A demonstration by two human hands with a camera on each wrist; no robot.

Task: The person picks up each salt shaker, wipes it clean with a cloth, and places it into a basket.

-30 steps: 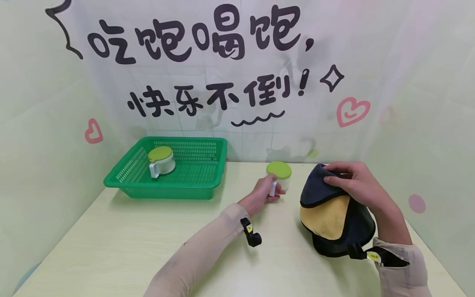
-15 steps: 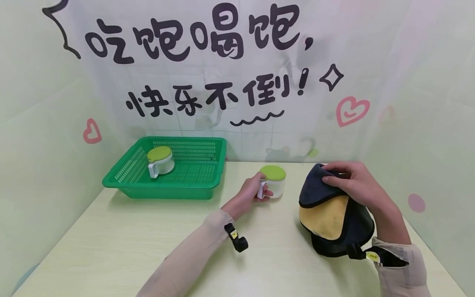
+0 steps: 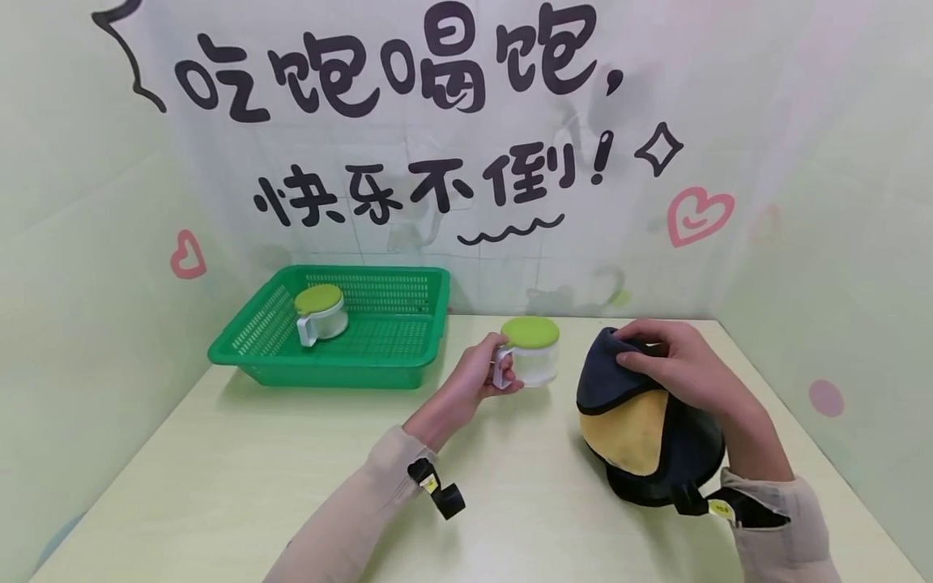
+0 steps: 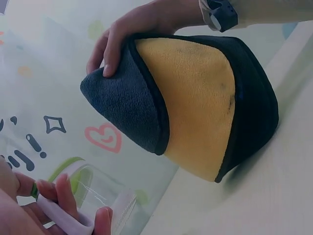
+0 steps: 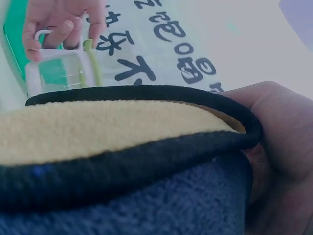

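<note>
My left hand (image 3: 472,376) grips the white handle of a clear seasoning jar (image 3: 537,366) with a green lid. The jar is upright and looks slightly raised off the table. To its right, my right hand (image 3: 678,368) pinches the top of a folded cloth (image 3: 628,433), dark blue on one side and yellow on the other, with black edging. A dark rounded part (image 3: 641,492) shows below the cloth; I cannot tell whether it belongs to it. In the right wrist view, the cloth hides the jar's lower part. The left wrist view shows fingers (image 4: 63,193) curled through the handle.
A green plastic basket (image 3: 328,376) stands at the back left of the table (image 3: 240,470). Inside its left part sits another seasoning jar (image 3: 326,322) with a green lid. A printed curtain (image 3: 437,121) hangs behind the table, and pale walls flank both sides.
My left hand has drawn the jar leftward and up from its place near the back of the table. My right hand keeps its hold on the cloth, nearly still.
</note>
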